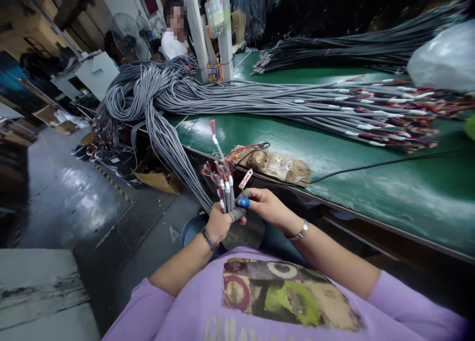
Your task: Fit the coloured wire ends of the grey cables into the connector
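Desk (pixel 371 192): green top, long, running from lower right toward upper left; metal-edged front.
Room: workshop; grey glossy floor (pixel 63 197) at left, fan (pixel 128 36) and a seated person (pixel 174 31) at the far end.
Cable heap (pixel 260 98): grey cables across the desk, looped at left, coloured wire ends at right.
Dark cables (pixel 352 46): second bundle behind.
Plastic bag (pixel 445 59): far right corner.
Taped block (pixel 274 165): at the desk edge, just beyond the hands.
Cable ends (pixel 222 182): held upright over the lap, below the desk edge.
Left hand (pixel 218 223): fingers closed around the cable ends.
Right hand (pixel 267 207): blue-capped fingers (pixel 243 202) pinching the same ends.
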### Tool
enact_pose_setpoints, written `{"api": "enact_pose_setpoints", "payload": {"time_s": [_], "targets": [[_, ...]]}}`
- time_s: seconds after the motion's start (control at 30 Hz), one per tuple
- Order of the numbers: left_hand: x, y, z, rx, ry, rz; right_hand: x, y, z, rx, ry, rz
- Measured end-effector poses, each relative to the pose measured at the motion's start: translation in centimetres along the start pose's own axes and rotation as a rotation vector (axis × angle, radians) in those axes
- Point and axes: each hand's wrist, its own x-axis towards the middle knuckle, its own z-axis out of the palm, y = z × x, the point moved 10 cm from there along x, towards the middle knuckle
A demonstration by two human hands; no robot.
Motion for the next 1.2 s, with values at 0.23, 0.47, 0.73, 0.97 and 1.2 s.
{"api": "enact_pose_setpoints", "payload": {"time_s": [0.23,0.47,0.73,0.97,1.2], "targets": [[0.1,-0.3,-0.2,0.026,-0.041,-0.034,0.0,0.1,-1.1,-0.141,0.061,-0.036],[0.2,0.3,-1.4,-0.094,0.142,0.013,-0.9,2.9,-2.4,0.076,0.179,0.035],[0.1,-0.2,-0.4,-0.010,-0.010,-0.006,-0.3,0.3,0.4,0.042,0.041,-0.059],[-0.1,-0.2,-1.7,-0.023,0.128,0.059,0.2,1.1,-0.3,-0.042,0.109,-0.014],[0.1,-0.2,-2.6,-0.175,0.233,0.074,0.0,2.4,-2.0,-0.010,0.278,0.016]]}}
